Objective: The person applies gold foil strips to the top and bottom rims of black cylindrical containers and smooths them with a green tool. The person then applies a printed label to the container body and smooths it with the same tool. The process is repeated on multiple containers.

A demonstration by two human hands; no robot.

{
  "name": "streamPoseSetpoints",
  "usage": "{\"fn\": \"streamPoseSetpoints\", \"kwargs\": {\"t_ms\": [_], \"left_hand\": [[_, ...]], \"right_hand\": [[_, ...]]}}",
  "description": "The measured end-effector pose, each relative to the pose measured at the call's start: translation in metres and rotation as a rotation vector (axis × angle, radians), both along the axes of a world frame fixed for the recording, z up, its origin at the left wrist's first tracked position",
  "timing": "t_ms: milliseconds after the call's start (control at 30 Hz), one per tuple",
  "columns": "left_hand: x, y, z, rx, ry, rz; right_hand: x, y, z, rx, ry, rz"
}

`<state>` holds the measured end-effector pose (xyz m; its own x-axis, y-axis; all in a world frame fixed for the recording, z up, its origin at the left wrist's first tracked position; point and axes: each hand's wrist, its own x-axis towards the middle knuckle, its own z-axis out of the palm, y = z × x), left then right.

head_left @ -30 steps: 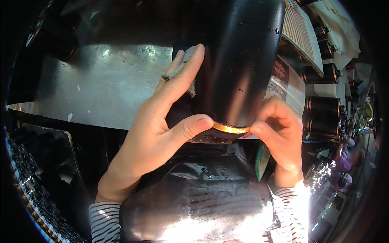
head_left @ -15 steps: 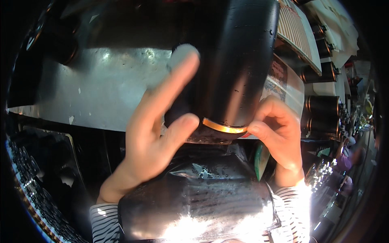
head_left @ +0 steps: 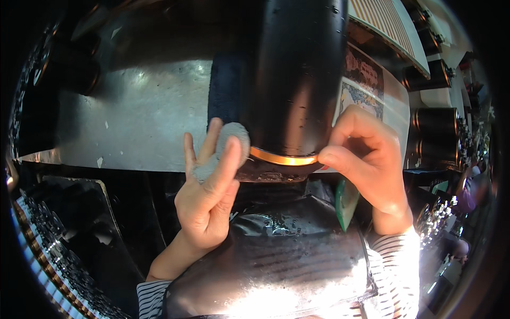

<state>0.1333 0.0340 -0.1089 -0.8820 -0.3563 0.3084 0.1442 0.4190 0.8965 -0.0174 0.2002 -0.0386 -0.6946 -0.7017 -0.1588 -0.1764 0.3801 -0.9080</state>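
A large glossy black cylinder (head_left: pixel 297 80) lies lengthwise in front of me, a gold band (head_left: pixel 284 159) round its near end. At the band's right end, my right hand (head_left: pixel 366 165) pinches the rim between thumb and forefinger; a small red bit shows under the fingertips. My left hand (head_left: pixel 210 196) is at the band's left end with its fingers apart. Grey cloth-like material (head_left: pixel 236 137) covers what looks like one of its fingers, partly hidden behind the forefinger. Beneath the cylinder's left side is a dark blue cloth (head_left: pixel 223 87).
Under the work is a worn metal tabletop (head_left: pixel 143 117). More black cylinders with gold rims (head_left: pixel 438 133) stand at the right, below a striped board (head_left: pixel 385 29). A black apron (head_left: pixel 287 255) covers my lap, with a green pointed piece (head_left: pixel 345 204) beside it.
My left hand has drawn back toward me from the cylinder's side and turned, showing more grey material. The view has shifted, uncovering the blue cloth. My right hand stays at the rim.
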Motion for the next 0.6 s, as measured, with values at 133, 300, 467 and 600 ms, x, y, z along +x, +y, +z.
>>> {"fn": "streamPoseSetpoints", "kwargs": {"t_ms": [133,300,467,600], "left_hand": [[0.001,-0.002,0.008,-0.424,0.018,-0.041],[-0.021,0.019,0.019,-1.020,0.141,0.025],[-0.047,0.040,0.008,-1.047,0.271,0.124],[-0.066,0.014,0.024,-0.681,0.182,0.110]], "right_hand": [[-0.003,0.002,-0.005,-0.014,0.052,0.046],[-0.008,0.012,-0.011,-0.062,-0.104,0.068],[-0.013,0.015,-0.030,-0.152,0.067,0.032],[-0.012,0.016,-0.034,-0.216,-0.075,0.013]]}}
